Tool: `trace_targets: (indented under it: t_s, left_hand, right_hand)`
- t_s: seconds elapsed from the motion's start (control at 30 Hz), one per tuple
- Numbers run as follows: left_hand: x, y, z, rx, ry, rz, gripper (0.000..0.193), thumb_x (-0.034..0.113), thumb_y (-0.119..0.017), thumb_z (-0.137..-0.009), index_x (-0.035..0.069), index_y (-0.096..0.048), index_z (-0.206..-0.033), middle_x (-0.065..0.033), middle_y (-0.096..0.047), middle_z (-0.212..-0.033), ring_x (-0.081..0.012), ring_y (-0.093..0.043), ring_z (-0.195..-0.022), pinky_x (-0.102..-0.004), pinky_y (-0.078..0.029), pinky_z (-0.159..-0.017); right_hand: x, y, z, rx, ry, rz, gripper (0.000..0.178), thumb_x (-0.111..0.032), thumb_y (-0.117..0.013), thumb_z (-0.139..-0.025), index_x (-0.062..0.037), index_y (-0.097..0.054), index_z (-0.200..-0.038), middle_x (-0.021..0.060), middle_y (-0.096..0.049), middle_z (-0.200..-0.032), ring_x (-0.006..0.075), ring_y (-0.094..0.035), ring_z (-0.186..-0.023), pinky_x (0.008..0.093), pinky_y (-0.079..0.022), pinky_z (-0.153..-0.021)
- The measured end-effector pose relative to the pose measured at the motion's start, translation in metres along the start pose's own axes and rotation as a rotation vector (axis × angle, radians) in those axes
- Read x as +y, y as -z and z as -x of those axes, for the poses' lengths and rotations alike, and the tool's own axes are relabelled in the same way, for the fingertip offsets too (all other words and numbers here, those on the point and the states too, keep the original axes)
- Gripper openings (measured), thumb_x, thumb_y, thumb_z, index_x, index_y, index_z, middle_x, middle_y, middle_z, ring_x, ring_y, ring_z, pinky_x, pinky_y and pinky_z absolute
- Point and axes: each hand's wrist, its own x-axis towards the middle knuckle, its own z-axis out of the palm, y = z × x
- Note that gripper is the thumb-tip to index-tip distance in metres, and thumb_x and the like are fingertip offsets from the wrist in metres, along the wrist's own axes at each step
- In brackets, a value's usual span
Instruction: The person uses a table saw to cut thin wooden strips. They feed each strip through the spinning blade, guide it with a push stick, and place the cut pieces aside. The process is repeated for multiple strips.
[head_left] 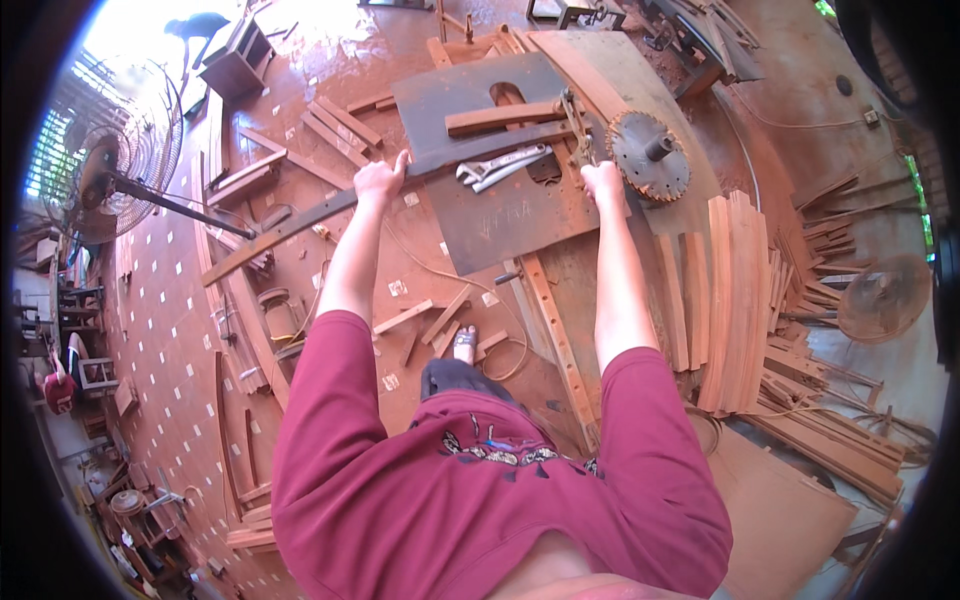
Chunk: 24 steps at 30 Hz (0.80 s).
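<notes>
Head view. On the left hand [380, 183], fingers bent together over a long bar [284, 238], with the thumb sticking up apart from them. On the right hand [602, 184], fingers folded in at the near end of a rusty metal fitting [576, 125]; pinching it or only touching it, cannot tell, too small and partly hidden.

Under the left fingers, the bar: slanting down-left past the edge of the grey metal tabletop [500, 235], out over the tiled floor [165, 330], and in the other direction across the tabletop toward the fitting. Between the hands, silver wrenches [505, 168] lying just below the bar. Above the bar, a short wooden block [503, 118] reaching to the fitting.

Just right of the right hand, a round toothed saw blade [648, 155], leaving little room on that side. Farther right and nearer the body, upright-looking planks [733, 300]. Bare metal from the wrenches to the tabletop's near edge; loose wood strips [445, 315] on the floor below.
</notes>
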Motion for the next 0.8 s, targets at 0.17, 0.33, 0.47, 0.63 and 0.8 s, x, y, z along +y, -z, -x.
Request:
trace_targets:
  t_s: [0.17,0.33,0.47,0.63,0.8]
  left_hand:
    - [0.008,0.010,0.032,-0.055,-0.004,0.010,0.083,0.070,-0.027,-0.099,0.006,-0.079,-0.084,-0.0230,-0.073,-0.085,-0.0383,-0.072,-0.088,-0.0480,-0.054,-0.080]
    - [0.020,0.002,0.115,-0.040,0.013,0.063,0.080,0.068,-0.029,-0.099,0.007,-0.079,-0.085,-0.0200,-0.074,-0.088,-0.0368,-0.072,-0.087,-0.0480,-0.055,-0.078]
    - [0.035,-0.003,0.156,-0.060,0.031,0.052,0.078,0.067,-0.030,-0.099,0.007,-0.078,-0.087,-0.0196,-0.074,-0.089,-0.0371,-0.072,-0.089,-0.0487,-0.055,-0.079]
    - [0.038,-0.008,0.211,-0.010,0.020,0.081,0.071,0.063,-0.035,-0.099,0.004,-0.076,-0.092,-0.0203,-0.073,-0.096,-0.0377,-0.069,-0.095,-0.0494,-0.053,-0.083]
    - [0.058,-0.010,0.239,0.135,-0.247,0.044,0.052,0.047,-0.055,-0.095,-0.001,-0.065,-0.111,-0.0210,-0.059,-0.126,-0.0356,-0.051,-0.125,-0.0484,-0.041,-0.102]
  right_hand:
    - [0.012,0.018,0.036,0.110,-0.035,0.125,0.030,-0.023,-0.057,-0.077,0.0037,-0.070,-0.082,0.0168,-0.070,-0.069,0.0248,-0.070,-0.060,0.0385,-0.056,-0.062]
    - [0.062,0.040,0.094,0.049,-0.083,0.096,0.030,-0.023,-0.057,-0.077,0.0037,-0.071,-0.080,0.0161,-0.071,-0.069,0.0239,-0.070,-0.058,0.0374,-0.057,-0.062]
    - [0.101,0.048,0.117,0.102,-0.095,0.118,0.031,-0.025,-0.058,-0.078,0.0027,-0.073,-0.082,0.0154,-0.072,-0.072,0.0236,-0.070,-0.059,0.0372,-0.057,-0.061]
    - [0.128,0.062,0.152,0.076,-0.107,0.139,0.031,-0.027,-0.059,-0.079,0.0008,-0.072,-0.086,0.0137,-0.072,-0.073,0.0224,-0.071,-0.063,0.0374,-0.057,-0.064]
    - [0.147,0.088,0.191,-0.068,-0.194,0.027,0.033,-0.027,-0.059,-0.076,-0.0003,-0.074,-0.089,0.0166,-0.073,-0.076,0.0287,-0.074,-0.073,0.0408,-0.057,-0.073]
